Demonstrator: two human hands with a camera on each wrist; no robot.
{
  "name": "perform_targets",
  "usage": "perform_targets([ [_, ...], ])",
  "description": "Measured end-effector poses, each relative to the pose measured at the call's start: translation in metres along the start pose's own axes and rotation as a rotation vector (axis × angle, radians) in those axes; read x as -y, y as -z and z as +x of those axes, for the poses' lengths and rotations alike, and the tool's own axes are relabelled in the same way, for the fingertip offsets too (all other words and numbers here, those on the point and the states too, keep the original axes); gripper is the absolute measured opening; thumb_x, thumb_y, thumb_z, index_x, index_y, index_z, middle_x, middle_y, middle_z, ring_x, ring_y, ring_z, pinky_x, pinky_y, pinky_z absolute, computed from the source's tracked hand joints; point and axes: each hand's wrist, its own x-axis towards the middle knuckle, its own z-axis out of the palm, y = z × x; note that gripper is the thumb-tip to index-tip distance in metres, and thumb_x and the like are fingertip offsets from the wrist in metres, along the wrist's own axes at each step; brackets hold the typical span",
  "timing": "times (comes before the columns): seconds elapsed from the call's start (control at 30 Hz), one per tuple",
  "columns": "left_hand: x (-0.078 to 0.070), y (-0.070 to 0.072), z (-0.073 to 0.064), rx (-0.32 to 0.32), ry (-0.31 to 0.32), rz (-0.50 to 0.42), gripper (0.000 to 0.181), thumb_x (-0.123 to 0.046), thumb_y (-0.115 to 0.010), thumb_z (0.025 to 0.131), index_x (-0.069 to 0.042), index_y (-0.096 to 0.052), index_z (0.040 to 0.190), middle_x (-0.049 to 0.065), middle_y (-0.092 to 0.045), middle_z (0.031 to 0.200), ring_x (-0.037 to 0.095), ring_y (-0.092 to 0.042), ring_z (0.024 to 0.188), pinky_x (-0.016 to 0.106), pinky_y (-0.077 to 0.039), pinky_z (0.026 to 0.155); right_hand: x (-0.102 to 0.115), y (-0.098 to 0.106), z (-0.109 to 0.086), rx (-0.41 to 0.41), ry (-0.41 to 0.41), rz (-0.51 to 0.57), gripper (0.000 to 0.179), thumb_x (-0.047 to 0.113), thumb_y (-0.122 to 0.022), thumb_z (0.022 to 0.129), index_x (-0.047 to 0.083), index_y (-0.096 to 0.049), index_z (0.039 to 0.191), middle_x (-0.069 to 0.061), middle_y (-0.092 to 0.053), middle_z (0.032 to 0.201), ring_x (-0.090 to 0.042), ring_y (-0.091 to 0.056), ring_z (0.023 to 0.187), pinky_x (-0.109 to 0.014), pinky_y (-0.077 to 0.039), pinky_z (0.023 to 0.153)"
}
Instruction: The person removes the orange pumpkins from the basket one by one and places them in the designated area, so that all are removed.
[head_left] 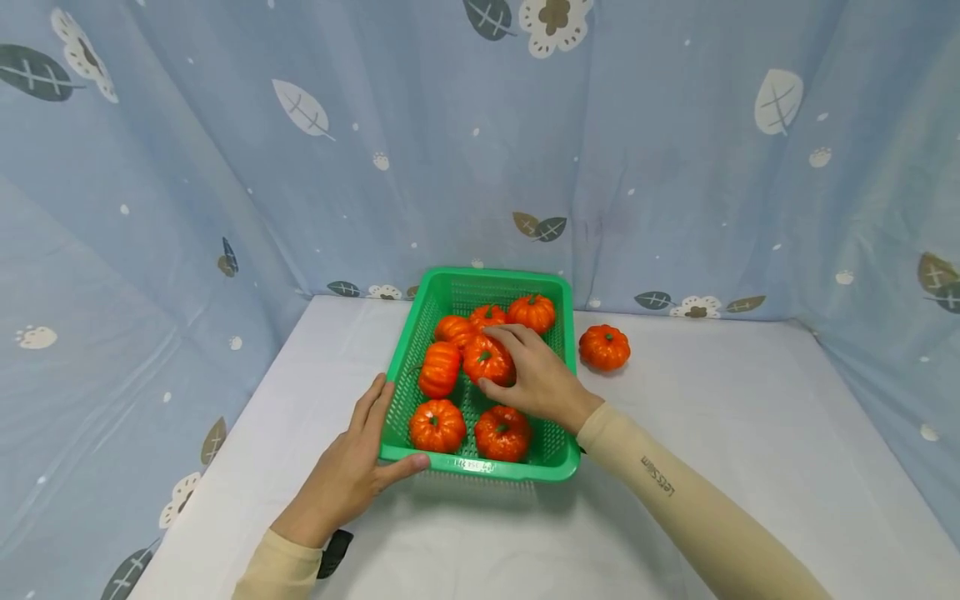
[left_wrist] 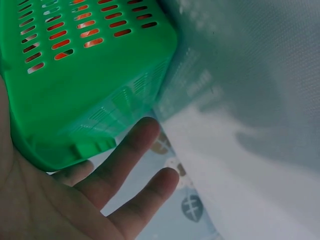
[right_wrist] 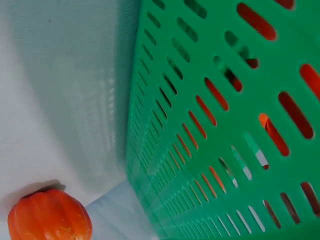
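Note:
A green plastic basket (head_left: 480, 473) with slotted walls holds several small orange pumpkins, among them one at the front left (head_left: 437, 426) and one at the front right (head_left: 503, 433). Inside it, my right hand (head_left: 536, 372) holds a pumpkin (head_left: 487, 360) near the middle, fingers over its far side and thumb at its near side. The basket wall (right_wrist: 200, 125) hides that hand in the right wrist view. At the front left corner, my left hand (head_left: 352, 462) rests against the basket, thumb along the front rim. Its fingers (left_wrist: 117, 167) extend fairly straight and spread along the outside.
One more pumpkin (head_left: 604, 347) sits on the white tabletop (head_left: 720, 433), right of the basket. A blue curtain (head_left: 450, 150) with leaf and flower prints hangs behind the table and along its sides.

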Motion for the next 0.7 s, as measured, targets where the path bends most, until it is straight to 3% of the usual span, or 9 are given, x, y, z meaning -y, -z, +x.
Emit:
perform_targets([
  [0.17, 0.000, 0.000, 0.000, -0.002, 0.001, 0.002, 0.111, -0.073, -0.063, 0.086, -0.017, -0.008, 0.165, 0.000, -0.001, 0.170, 0.046, -0.062, 0.111, 0.058, -0.049, 0.095, 0.001, 0.002, -0.003, -0.040, 0.026, 0.013, 0.069, 0.043, -0.074, 0.089, 0.012, -0.051, 0.146, -0.003, -0.049, 0.143, -0.020, -0.050, 0.128, -0.039, -0.043, 0.108],
  [0.47, 0.001, -0.001, 0.000, 0.002, 0.001, 0.002, 0.112, -0.074, -0.062, 0.085, -0.017, -0.008, 0.165, 0.001, -0.002, 0.170, 0.046, -0.062, 0.110, 0.059, -0.049, 0.094, 0.007, 0.015, -0.013, -0.069, -0.031, 0.122, 0.069, 0.044, -0.075, 0.090, 0.015, -0.050, 0.147, 0.003, -0.047, 0.146, -0.016, -0.048, 0.130, -0.040, -0.045, 0.105],
  [0.7, 0.002, 0.000, 0.001, -0.010, -0.011, 0.009, 0.112, -0.073, -0.063, 0.085, -0.017, -0.008, 0.165, 0.000, -0.002, 0.170, 0.046, -0.063, 0.107, 0.059, -0.049, 0.093, 0.008, 0.032, -0.019, -0.147, -0.043, 0.202, 0.067, 0.040, -0.077, 0.090, 0.020, -0.050, 0.147, 0.004, -0.050, 0.143, -0.015, -0.054, 0.124, -0.040, -0.051, 0.098],
])
